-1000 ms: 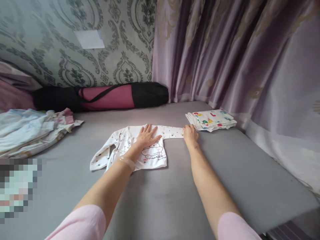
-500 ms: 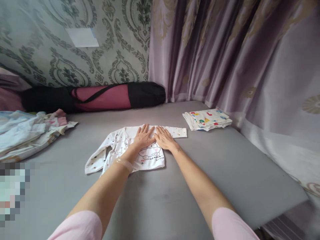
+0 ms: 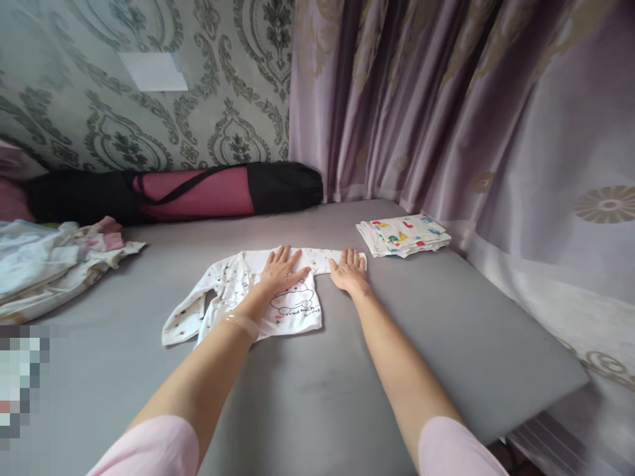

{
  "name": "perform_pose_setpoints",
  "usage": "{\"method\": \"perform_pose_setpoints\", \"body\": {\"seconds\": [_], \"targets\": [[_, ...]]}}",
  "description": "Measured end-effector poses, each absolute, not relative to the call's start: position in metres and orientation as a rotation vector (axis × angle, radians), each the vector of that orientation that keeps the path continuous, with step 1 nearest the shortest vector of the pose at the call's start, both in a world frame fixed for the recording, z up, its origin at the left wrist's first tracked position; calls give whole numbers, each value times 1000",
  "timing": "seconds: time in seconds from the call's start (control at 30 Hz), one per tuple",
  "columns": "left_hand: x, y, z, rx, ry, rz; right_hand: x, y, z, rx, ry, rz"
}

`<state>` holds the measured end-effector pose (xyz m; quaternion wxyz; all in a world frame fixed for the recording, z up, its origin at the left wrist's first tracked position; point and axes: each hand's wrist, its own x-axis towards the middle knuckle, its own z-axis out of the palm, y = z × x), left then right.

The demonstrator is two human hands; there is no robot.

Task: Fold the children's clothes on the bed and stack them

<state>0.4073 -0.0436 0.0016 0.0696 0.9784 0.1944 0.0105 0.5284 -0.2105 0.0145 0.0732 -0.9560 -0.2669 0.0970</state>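
A small white baby shirt (image 3: pixel 297 316) with a cartoon print and lettering lies spread on the grey surface (image 3: pixel 317 410). Its left sleeve, dotted with small marks, angles down toward me, while the right sleeve stretches straight out. My left hand (image 3: pixel 282 270) rests flat on the upper chest of the shirt, fingers spread. Over the end of the right sleeve lies my right hand (image 3: pixel 348 270), palm down with fingers extended; it covers most of the cuff. Neither hand grips the cloth.
A folded stack of printed cloths (image 3: pixel 404 235) sits at the right by the curtain (image 3: pixel 377 99). Heaped clothes (image 3: pixel 49 264) lie at the left. Along the patterned wall stretches a long black and maroon bag (image 3: pixel 198 192). The surface's edge (image 3: pixel 536 410) drops off at lower right.
My right hand has slid rightward along the sleeve, from the shoulder area to the cuff. My left hand stays on the chest of the shirt. The view has shifted slightly.
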Motion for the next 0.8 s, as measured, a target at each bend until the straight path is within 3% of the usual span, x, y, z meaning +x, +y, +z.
{"method": "perform_pose_setpoints", "body": {"seconds": [0.17, 0.27, 0.5, 0.67, 0.8], "targets": [[408, -43, 0, 2951, 580, 40, 535, -218, 16, -2923, -708, 155], [410, -42, 5, 2895, 551, -7, 528, -208, 19, -2797, -987, 30], [398, -33, 34, 2676, 586, 101, 492, -174, 14, -2447, -1562, 251], [340, -19, 55, 2634, 641, 345, 490, -173, 2, -2489, -1630, 258], [268, 12, 59, 2472, 954, 503, 493, -174, 3, -2501, -1637, 273]]}}
